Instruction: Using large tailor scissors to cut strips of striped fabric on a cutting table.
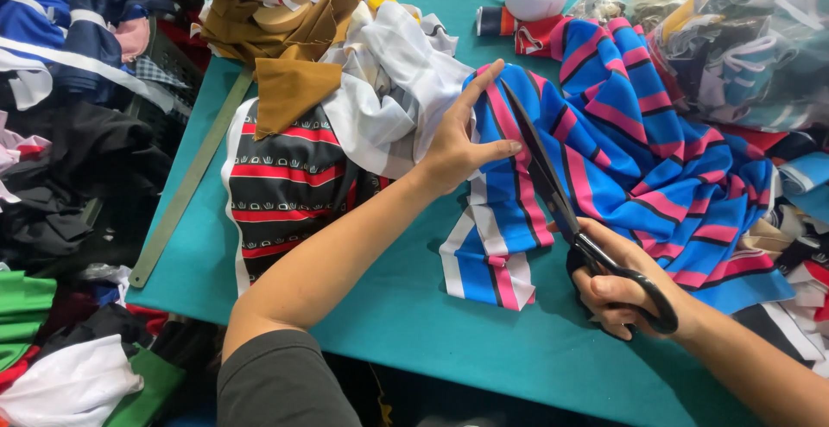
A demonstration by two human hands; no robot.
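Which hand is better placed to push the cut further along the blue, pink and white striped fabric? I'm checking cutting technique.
The right hand: it already grips the black-handled scissors, blades open on the blue, pink and white striped fabric. The left hand lies flat beside the blades, pinning the cloth.

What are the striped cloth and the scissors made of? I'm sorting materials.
Striped cloth: apparently a smooth synthetic knit, with a slight sheen and soft folds. Scissors: dark blades, probably metal; glossy black handles, likely plastic or coated, in the right hand.

clear bag (760, 38) cut off at right edge, its contents blurred, brown cloth (268, 12) cropped above
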